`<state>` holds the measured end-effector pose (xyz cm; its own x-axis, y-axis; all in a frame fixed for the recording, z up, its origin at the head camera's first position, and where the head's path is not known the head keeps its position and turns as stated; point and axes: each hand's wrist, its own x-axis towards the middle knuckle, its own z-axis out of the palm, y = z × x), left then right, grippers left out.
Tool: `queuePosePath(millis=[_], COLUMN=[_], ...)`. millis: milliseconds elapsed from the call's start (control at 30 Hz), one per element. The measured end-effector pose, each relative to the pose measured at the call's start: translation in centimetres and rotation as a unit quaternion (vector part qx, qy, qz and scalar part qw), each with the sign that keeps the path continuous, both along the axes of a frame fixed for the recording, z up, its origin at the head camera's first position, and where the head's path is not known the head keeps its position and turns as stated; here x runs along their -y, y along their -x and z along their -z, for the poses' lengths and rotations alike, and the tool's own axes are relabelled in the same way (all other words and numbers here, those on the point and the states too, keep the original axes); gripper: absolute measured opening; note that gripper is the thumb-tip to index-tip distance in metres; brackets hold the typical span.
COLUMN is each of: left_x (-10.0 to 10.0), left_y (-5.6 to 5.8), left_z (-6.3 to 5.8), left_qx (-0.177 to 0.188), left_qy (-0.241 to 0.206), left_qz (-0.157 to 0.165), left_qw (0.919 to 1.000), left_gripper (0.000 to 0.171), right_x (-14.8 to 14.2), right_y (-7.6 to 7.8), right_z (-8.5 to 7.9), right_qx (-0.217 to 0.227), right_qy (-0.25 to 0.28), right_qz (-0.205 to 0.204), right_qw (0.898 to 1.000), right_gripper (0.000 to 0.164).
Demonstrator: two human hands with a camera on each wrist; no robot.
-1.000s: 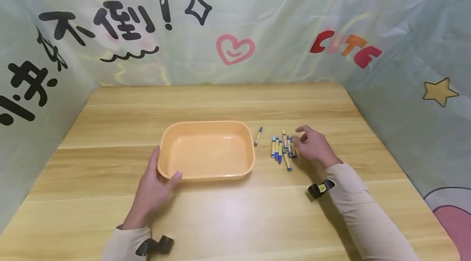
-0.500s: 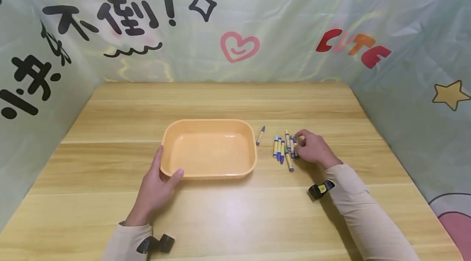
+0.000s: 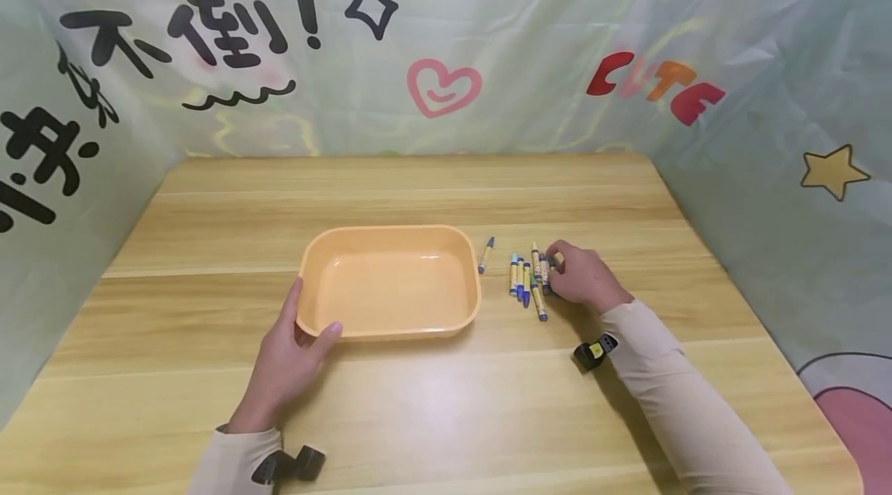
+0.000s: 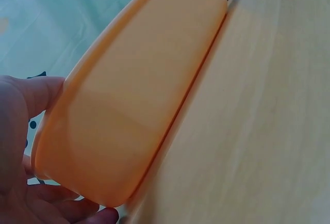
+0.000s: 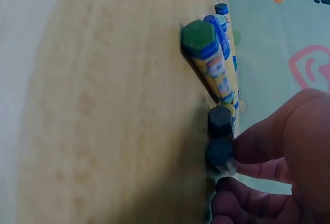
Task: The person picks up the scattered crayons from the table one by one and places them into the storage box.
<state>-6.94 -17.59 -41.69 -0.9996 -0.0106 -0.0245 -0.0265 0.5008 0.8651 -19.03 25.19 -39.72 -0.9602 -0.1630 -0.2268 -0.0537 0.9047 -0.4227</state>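
A dark-ended crayon (image 5: pixel 220 154) at the right-hand edge of a loose cluster sits between the thumb and curled fingers of a person's right grip (image 3: pixel 581 274), nearly closed in a pinch. The fingers cover much of it, so whether it is clear of the surface (image 3: pixel 432 410) is hard to tell. Just left of that grip lies the rest of the cluster of crayons (image 3: pixel 526 284), among them a green-ended crayon (image 5: pixel 211 53) that juts out past its neighbors. Farther left, apart from the cluster, a lone crayon (image 3: pixel 485 256) rests just beside an orange tray (image 3: pixel 390 290). The left grip (image 3: pixel 286 359) holds the tray by its near left corner, thumb at the rim and fingers around the end wall; the tray stands on the surface between the two grips. The work appears to be in its opening stage: one crayon is in the fingers, no crayon shows inside the tray, and the others are yet to be handled. Beyond both grips hangs a printed backdrop (image 3: pixel 530 30) bearing a pink heart.
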Motion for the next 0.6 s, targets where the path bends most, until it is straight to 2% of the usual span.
queuePosePath(millis=[267, 467, 600], left_x=[-0.01, -0.04, -0.01], left_y=[0.11, 0.11, 0.06], left_z=[0.09, 0.15, 0.15], left_qx=[-0.006, -0.011, -0.009], left_qy=[-0.005, -0.006, -0.004], left_qz=[0.001, 0.001, 0.0], left_qw=[1.0, 0.9999, 1.0], left_gripper=[0.093, 0.093, 0.093], right_x=[0.23, 0.0, -0.05], right_y=[0.08, 0.05, 0.11], right_z=[-0.31, -0.66, -0.98], right_qx=[0.018, 0.028, 0.019], right_qy=[-0.008, 0.02, 0.039], right_qz=[0.021, 0.037, 0.037], right_qw=[1.0, 0.999, 0.998], right_gripper=[0.044, 0.05, 0.048])
